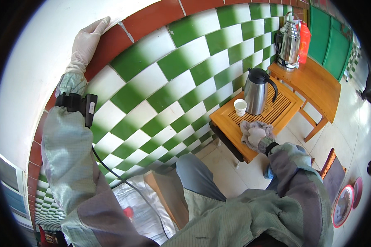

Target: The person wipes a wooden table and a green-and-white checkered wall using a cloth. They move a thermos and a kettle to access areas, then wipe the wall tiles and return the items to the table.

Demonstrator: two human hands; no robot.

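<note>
My left hand point(88, 41), in a pale glove, rests at the upper left against the wall, its fingertips by the red border tiles point(154, 15). It holds nothing that I can see. My right hand point(256, 136) presses a greyish-purple cloth point(247, 128) onto the front edge of a wooden slatted tea table point(284, 106). Just beyond the cloth stand a steel vacuum jug point(255, 95) with a black lid and handle, and a white paper cup point(240, 108) to its left. The right hand's fingers are partly hidden by cloth.
Behind the tea table, a wooden bench point(318, 85) carries a steel thermos flask point(288, 46) and a red container point(303, 43). Green-and-white tiles point(185, 80) cover the wall. A folding stool point(332, 173) and round red-rimmed items point(343, 206) lie at right. A black cable point(123, 179) hangs from my left wrist.
</note>
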